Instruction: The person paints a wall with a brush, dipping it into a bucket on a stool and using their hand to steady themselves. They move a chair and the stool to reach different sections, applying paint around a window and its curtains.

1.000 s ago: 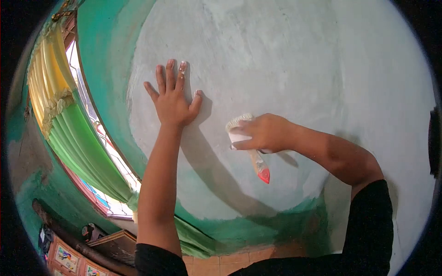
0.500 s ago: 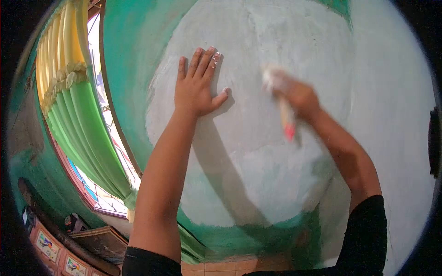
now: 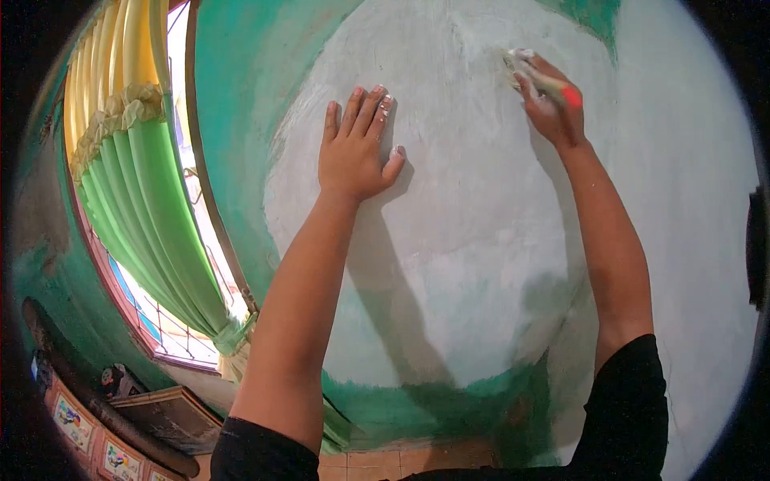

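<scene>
My left hand (image 3: 354, 152) lies flat against the wall (image 3: 449, 192), its fingers spread and white paint on some fingertips. Up and to the right, my right hand (image 3: 553, 108) is closed around a paintbrush (image 3: 552, 82). The brush has a pale handle with a red end, which points right, while its bristles are at the wall on the left. White paint coats part of the right fingers. A large whitish painted patch covers the green wall in front of me, with streaky brush marks near its top.
On the left, a yellow and green curtain (image 3: 152, 208) hangs by a barred window (image 3: 188, 337). A brown sofa-like piece with picture panels (image 3: 76, 425) and a wooden board (image 3: 172, 417) stand at lower left. Tiled floor (image 3: 377, 461) shows below the wall.
My right hand has moved up and to the right with the paintbrush, whose red end has swung from pointing down to pointing right. My left hand stays flat on the wall.
</scene>
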